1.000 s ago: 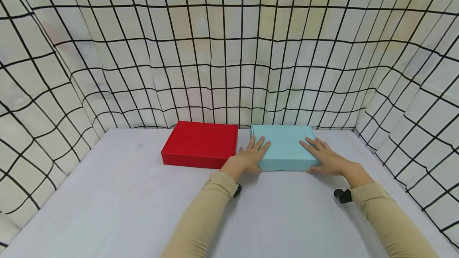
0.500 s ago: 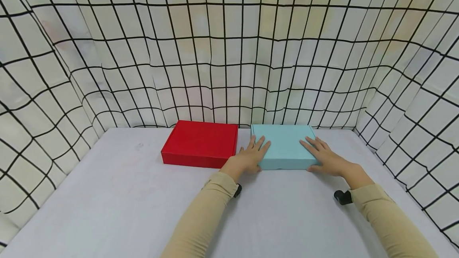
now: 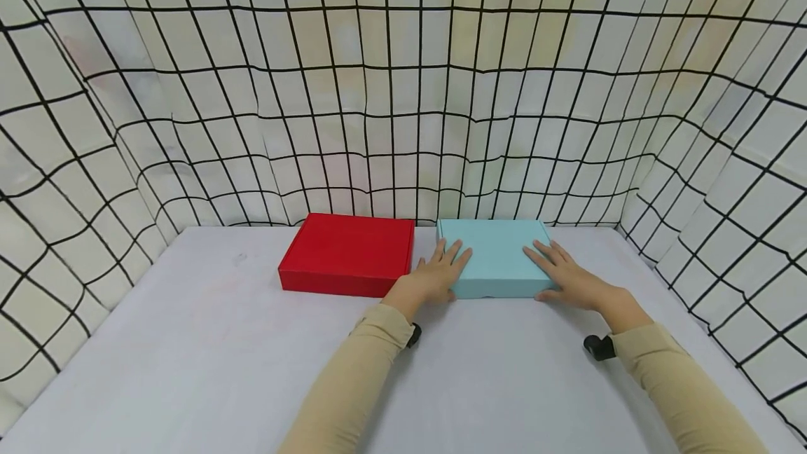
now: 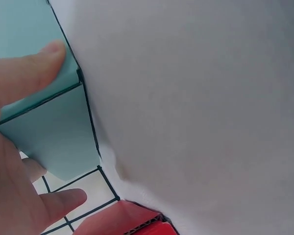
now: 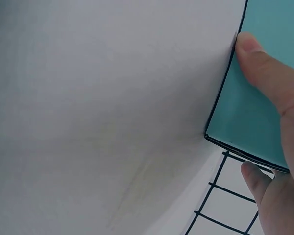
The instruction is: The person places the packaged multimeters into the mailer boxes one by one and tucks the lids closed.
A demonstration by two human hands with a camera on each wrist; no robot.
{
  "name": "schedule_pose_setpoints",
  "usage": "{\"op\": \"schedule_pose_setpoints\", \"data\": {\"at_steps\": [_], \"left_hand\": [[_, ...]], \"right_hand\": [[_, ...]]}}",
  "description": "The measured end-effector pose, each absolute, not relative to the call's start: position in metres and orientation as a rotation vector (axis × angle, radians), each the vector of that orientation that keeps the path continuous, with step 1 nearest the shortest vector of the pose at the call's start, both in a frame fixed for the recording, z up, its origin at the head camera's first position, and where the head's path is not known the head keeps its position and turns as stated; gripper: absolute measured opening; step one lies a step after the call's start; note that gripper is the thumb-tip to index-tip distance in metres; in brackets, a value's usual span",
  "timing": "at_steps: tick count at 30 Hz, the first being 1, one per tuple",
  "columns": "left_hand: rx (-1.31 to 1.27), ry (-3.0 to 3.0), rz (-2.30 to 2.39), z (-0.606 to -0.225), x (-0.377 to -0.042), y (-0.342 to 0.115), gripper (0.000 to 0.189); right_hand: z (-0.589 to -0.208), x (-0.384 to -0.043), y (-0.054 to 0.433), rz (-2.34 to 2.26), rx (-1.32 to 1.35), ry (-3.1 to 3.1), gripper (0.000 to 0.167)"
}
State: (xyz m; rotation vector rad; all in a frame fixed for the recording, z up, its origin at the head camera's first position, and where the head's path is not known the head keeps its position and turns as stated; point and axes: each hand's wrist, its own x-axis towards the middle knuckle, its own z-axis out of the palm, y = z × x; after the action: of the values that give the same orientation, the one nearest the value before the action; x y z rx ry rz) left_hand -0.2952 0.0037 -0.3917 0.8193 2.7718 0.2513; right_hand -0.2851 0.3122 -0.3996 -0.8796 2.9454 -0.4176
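Note:
In the head view a flat light-blue cardboard box (image 3: pixel 498 258) lies at the back of the white table, right of the middle. My left hand (image 3: pixel 435 277) rests on its left front corner with fingers spread over the top edge. In the left wrist view the thumb (image 4: pixel 44 66) presses the front face, and the lower fingers stick out past the side. At the opposite front corner lies my right hand (image 3: pixel 570 280), fingers straight across the top. Its thumb (image 5: pixel 264 68) touches the front face in the right wrist view. The box appears closed.
A closed red box (image 3: pixel 347 254) of similar size lies just left of the blue one, across a narrow gap beside my left hand. White cloth walls with a black grid (image 3: pixel 391 118) enclose the table (image 3: pixel 208 342) at the back and both sides.
The head view has shifted very slightly. Both hands keep their places on the light-blue box, and neither box has visibly moved on the table.

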Motion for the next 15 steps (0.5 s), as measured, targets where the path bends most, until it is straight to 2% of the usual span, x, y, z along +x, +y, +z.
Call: {"op": "schedule_pose_setpoints", "data": {"at_steps": [15], "left_hand": [[0.826, 2.788, 0.198, -0.3903, -0.2928, 0.0045, 0.094]], "right_hand": [[-0.4010, -0.2848, 0.3115, -0.428, -0.873, 2.933, 0.091]]}}
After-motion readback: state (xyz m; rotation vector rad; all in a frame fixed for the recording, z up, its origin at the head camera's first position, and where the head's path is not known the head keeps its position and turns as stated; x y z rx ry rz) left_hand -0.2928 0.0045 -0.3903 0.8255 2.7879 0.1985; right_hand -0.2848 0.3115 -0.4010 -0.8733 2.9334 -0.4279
